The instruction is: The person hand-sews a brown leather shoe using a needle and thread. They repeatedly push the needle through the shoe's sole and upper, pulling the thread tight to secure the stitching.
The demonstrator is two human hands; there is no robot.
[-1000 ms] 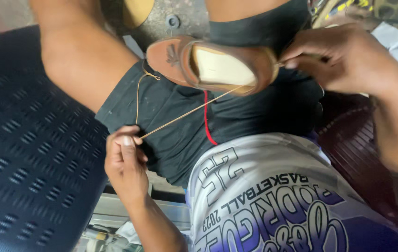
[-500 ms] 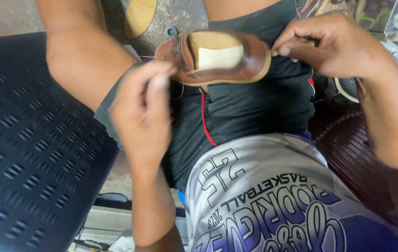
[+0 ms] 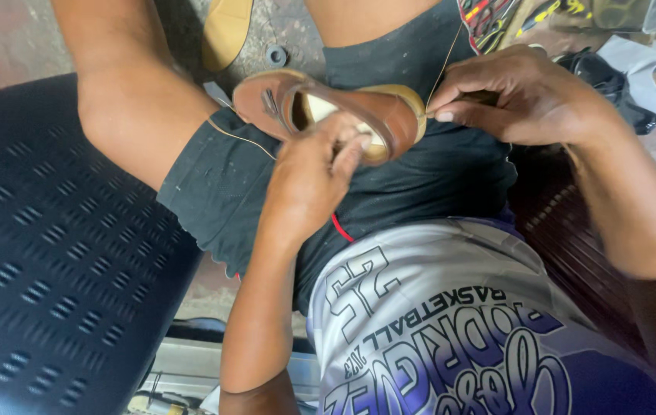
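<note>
A brown leather sandal [image 3: 389, 115] with a tan insole rests on my lap, over black shorts. My left hand [image 3: 308, 180] grips its near edge, fingers curled over the strap and insole. My right hand [image 3: 516, 96] pinches something small at the sandal's right end, with a thin tan thread [image 3: 447, 58] running up from the fingertips. Another stretch of thread [image 3: 239, 138] trails across the shorts to the left of the sandal. What the right fingers pinch is too small to make out.
A dark perforated plastic seat [image 3: 43, 253] fills the left side. A tan shoe sole [image 3: 228, 31] and a metal washer [image 3: 276, 55] lie on the concrete floor ahead. Tools and dark cloth [image 3: 612, 73] sit at the upper right.
My left hand, which held the thread stretched out low on the left, has come up and closed on the sandal. The sandal has tilted, and the thread now runs upward from the right hand.
</note>
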